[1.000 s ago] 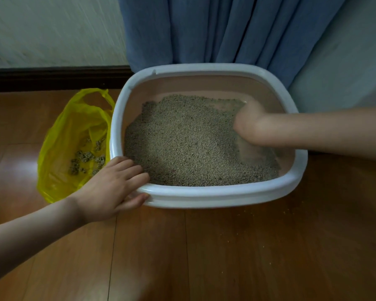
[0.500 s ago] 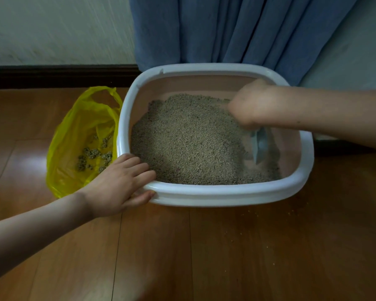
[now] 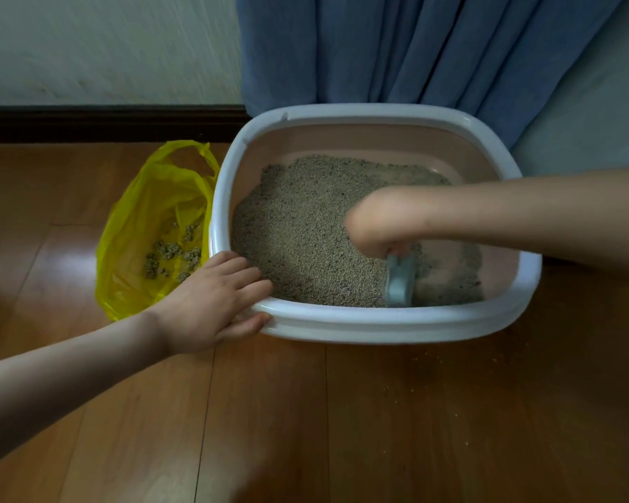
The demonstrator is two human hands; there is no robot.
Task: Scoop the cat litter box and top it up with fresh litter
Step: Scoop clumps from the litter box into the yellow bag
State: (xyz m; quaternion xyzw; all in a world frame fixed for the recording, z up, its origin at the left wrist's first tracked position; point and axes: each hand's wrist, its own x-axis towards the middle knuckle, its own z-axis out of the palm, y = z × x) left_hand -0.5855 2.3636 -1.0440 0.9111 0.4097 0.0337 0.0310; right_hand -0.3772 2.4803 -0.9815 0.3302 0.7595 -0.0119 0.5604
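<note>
On the wooden floor, against a blue curtain at twelve o'clock, sits the litter box, its pale rim framing a bed of grey-brown litter heaped toward nine o'clock and scraped thin at about four o'clock, where the pinkish bottom shows through; the right hand reaches in from three o'clock with its grip curled round the handle of a pale blue scoop, the blade pointing down toward six o'clock and dug into the litter near the front wall, likely so that it can rake along the bottom and lift clumps clear; the left hand lies on the rim at the seven o'clock corner, fingers fairly straight over the edge and thumb against the outer wall, its grip flat and holding nothing, apparently to keep the box from sliding while the scoop drags; just beside the box at nine o'clock a yellow plastic bag lies open-mouthed with greenish-grey clumps inside, placed close, I judge, so each load has only a short way to travel; a few stray grains dot the floor near five o'clock; no fresh litter supply is in sight, so topping up seems not yet begun.
</note>
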